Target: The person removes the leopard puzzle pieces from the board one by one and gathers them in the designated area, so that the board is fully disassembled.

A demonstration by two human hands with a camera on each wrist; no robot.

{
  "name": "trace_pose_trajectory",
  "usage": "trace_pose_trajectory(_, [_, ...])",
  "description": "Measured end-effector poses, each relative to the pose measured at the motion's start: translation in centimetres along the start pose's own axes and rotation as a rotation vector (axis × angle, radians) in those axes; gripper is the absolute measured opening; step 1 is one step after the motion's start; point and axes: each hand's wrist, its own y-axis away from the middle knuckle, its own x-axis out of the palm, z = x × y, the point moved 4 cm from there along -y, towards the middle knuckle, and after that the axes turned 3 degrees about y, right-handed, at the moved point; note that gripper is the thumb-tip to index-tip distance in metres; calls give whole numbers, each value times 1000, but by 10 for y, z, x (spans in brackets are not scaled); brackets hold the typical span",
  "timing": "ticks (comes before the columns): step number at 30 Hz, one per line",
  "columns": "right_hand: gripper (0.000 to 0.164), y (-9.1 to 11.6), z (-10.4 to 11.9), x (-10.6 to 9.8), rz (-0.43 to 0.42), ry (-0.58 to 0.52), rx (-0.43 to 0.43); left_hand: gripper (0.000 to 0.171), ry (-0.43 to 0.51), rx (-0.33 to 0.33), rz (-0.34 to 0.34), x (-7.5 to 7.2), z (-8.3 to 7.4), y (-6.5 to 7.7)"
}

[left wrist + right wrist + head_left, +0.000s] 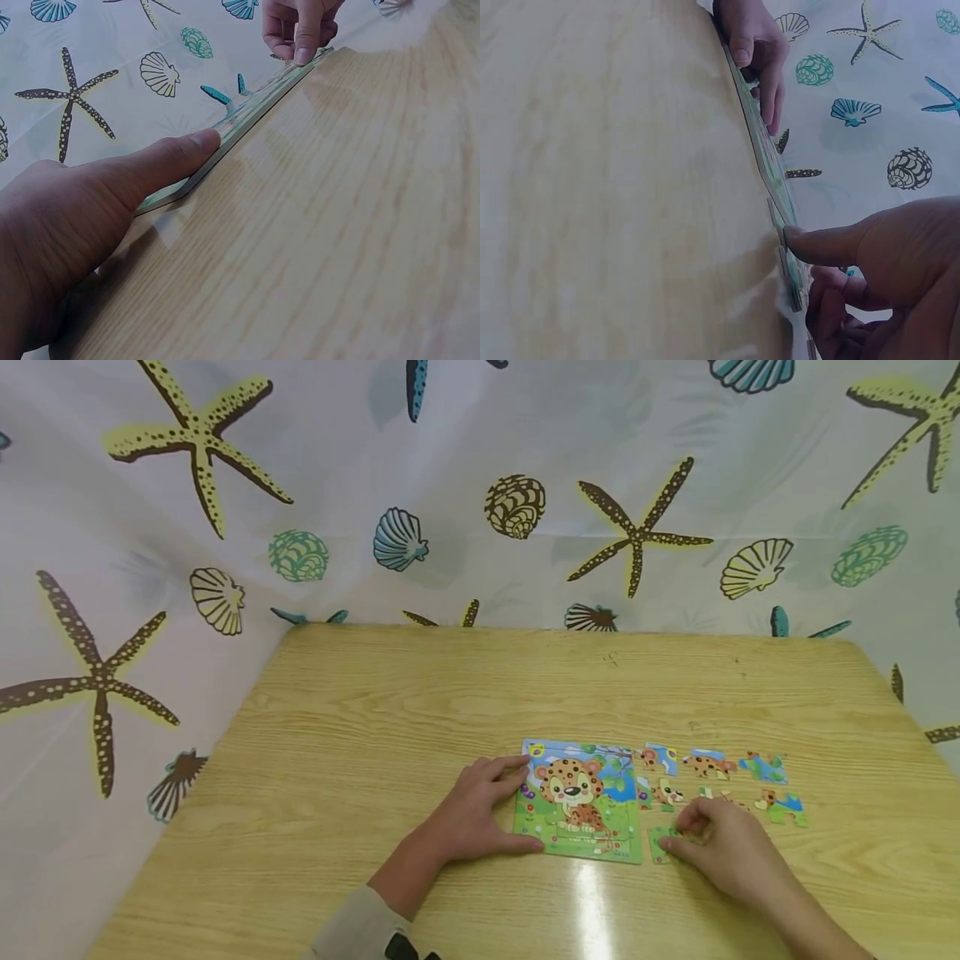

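Observation:
A square jigsaw puzzle board (573, 793) with a leopard cub picture lies flat on the table. My left hand (480, 810) rests on its left side with spread fingers, the thumb (176, 157) straight along the near edge. Right of the board, my right hand (723, 847) pinches a green puzzle piece (657, 845) low at the tabletop, its thumb (825, 244) at the piece's edge and the other fingers curled. That hand partly covers the piece and some neighbours.
Several loose pieces lie in rows right of the board, among them a blue and green piece (763, 767), a spotted piece (708, 764) and a lower right piece (783, 807). The wooden table (360, 718) meets a seashell-patterned cloth (465, 460) at its back and sides.

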Motion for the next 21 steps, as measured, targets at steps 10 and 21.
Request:
trace_pose_trajectory(10, [22, -7, 21, -8, 144, -108, -64, 102, 4, 26, -14, -1, -2, -2])
trace_pose_trajectory(21, [38, -22, 44, 3, 341, -486, -175, 102, -9, 4, -1, -1, 0, 4])
